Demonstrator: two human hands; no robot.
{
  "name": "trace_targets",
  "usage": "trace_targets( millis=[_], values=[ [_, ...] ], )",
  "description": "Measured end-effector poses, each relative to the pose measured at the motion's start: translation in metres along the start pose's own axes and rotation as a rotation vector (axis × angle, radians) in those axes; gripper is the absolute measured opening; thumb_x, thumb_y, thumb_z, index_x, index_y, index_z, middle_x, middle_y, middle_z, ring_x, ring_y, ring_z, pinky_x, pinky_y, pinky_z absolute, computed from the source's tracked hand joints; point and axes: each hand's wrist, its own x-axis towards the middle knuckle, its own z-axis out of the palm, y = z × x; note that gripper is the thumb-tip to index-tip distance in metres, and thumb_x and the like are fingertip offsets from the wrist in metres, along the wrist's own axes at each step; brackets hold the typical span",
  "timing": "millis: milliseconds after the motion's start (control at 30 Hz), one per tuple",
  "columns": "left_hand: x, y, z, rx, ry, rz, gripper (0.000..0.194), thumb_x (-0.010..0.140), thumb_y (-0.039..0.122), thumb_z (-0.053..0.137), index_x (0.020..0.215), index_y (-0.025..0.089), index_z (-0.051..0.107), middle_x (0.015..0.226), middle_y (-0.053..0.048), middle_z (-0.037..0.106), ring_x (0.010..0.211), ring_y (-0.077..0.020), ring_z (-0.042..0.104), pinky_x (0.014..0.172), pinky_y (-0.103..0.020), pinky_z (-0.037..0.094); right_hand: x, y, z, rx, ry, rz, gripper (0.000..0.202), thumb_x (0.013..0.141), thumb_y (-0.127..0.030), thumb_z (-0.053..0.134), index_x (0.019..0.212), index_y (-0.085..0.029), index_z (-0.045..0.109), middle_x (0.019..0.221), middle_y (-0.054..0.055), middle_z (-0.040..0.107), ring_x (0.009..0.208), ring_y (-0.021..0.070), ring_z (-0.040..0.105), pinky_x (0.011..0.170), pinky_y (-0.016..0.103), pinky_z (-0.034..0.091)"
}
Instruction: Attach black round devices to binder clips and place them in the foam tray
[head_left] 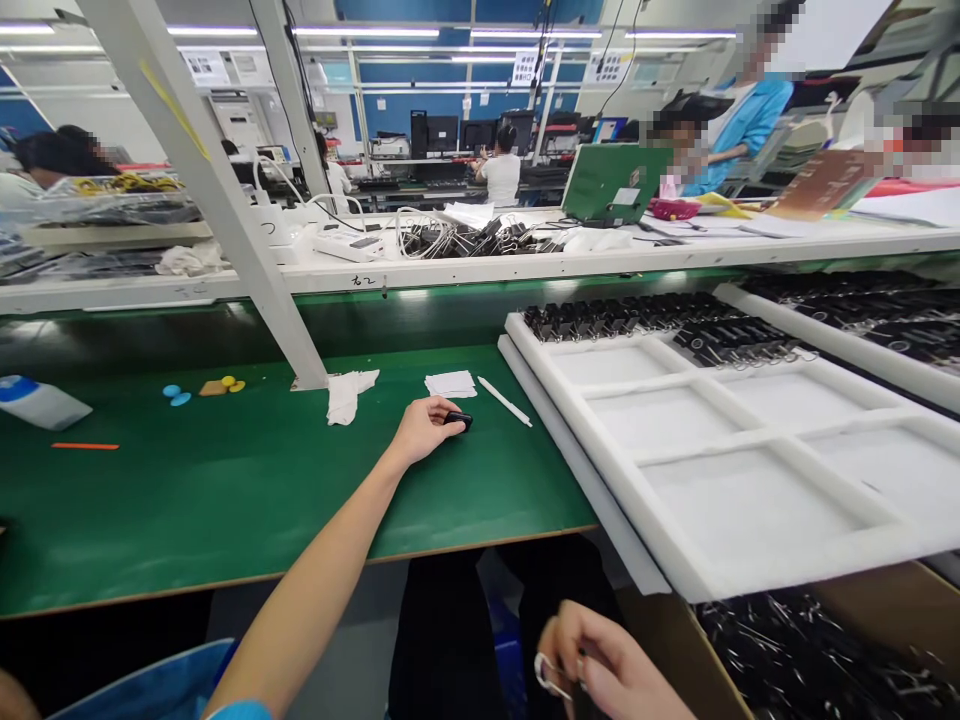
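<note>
My left hand (426, 430) reaches over the green work mat (247, 500), its fingers closed on a small black piece (458, 420) with a rounded end. Its exact kind is hard to make out. Just beyond lie a small stack of white paper slips (450, 384) and a white pen (505, 401). Low in front of my lap, my right hand (607, 665) is curled closed. A pale wire loop (551, 676) sticks out from its fingers, and a dark part below is mostly hidden; it resembles a binder clip.
A white foam tray (645, 455) with compartments stands at the right, rows of black binder clips (607, 318) at its far end. Below it, an open carton holds many more clips (817, 650). A slanted white post (217, 200) meets the mat. A bottle (41, 400) lies left.
</note>
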Motion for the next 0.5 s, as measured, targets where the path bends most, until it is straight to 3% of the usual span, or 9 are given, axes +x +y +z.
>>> trace_targets(
  millis=[67,133,233,300,367,433,500],
  values=[
    [-0.001,0.001,-0.001,0.018,0.006,0.016,0.023,0.070,0.027,0.084,0.087,0.018,0.071,0.087,-0.008,0.076,0.080,-0.0219,0.071,0.077,-0.033,0.054,0.028,-0.009,0.018,0.027,-0.086,-0.025,0.063,0.078,-0.075,0.080,0.074,-0.019,0.051,0.077,0.004,0.058,0.061,0.0149,0.049,0.055,0.024,0.041],
    [-0.001,0.002,0.000,0.024,0.024,0.038,0.023,0.070,0.028,0.083,0.086,0.018,0.070,0.085,-0.007,0.075,0.080,-0.0217,0.071,0.077,-0.033,0.054,0.056,-0.020,0.027,0.012,-0.083,-0.115,0.057,0.080,-0.065,0.084,0.071,-0.018,0.052,0.074,0.004,0.059,0.065,0.0157,0.051,0.059,0.024,0.043],
    [0.000,0.002,0.002,0.036,0.061,0.079,0.023,0.070,0.027,0.083,0.086,0.018,0.068,0.082,-0.005,0.074,0.078,-0.0205,0.070,0.074,-0.031,0.054,0.101,-0.038,0.027,0.028,0.095,-0.331,0.048,0.081,-0.055,0.087,0.074,-0.019,0.057,0.079,0.005,0.064,0.076,0.0190,0.057,0.066,0.025,0.046],
    [0.000,0.003,0.004,0.037,0.084,0.106,0.025,0.071,0.028,0.083,0.088,0.018,0.067,0.083,-0.005,0.073,0.077,-0.0194,0.070,0.072,-0.029,0.053,0.130,-0.046,0.021,0.066,0.279,-0.449,0.041,0.080,-0.051,0.088,0.089,-0.019,0.063,0.088,0.006,0.068,0.079,0.0196,0.061,0.063,0.024,0.048],
    [0.000,0.006,0.005,-0.008,0.100,0.110,0.028,0.072,0.030,0.083,0.090,0.018,0.064,0.085,-0.005,0.073,0.076,-0.0190,0.070,0.072,-0.029,0.055,0.156,-0.052,0.013,0.093,0.423,-0.515,0.048,0.079,-0.049,0.090,0.109,-0.020,0.066,0.095,0.006,0.070,0.074,0.0179,0.061,0.059,0.024,0.049],
    [0.000,0.010,0.004,-0.109,0.103,0.081,0.034,0.072,0.033,0.084,0.092,0.018,0.062,0.087,-0.006,0.074,0.077,-0.0198,0.072,0.077,-0.031,0.057,0.178,-0.054,0.003,0.125,0.486,-0.538,0.056,0.077,-0.048,0.091,0.117,-0.017,0.067,0.094,0.006,0.070,0.067,0.0157,0.061,0.059,0.024,0.052],
    [0.000,0.014,0.003,-0.221,0.103,0.045,0.040,0.070,0.037,0.086,0.096,0.017,0.062,0.092,-0.007,0.075,0.080,-0.0214,0.074,0.081,-0.034,0.058,0.194,-0.055,-0.005,0.182,0.486,-0.521,0.057,0.073,-0.047,0.093,0.114,-0.014,0.070,0.089,0.006,0.071,0.067,0.0161,0.063,0.063,0.026,0.056]
  ],
)
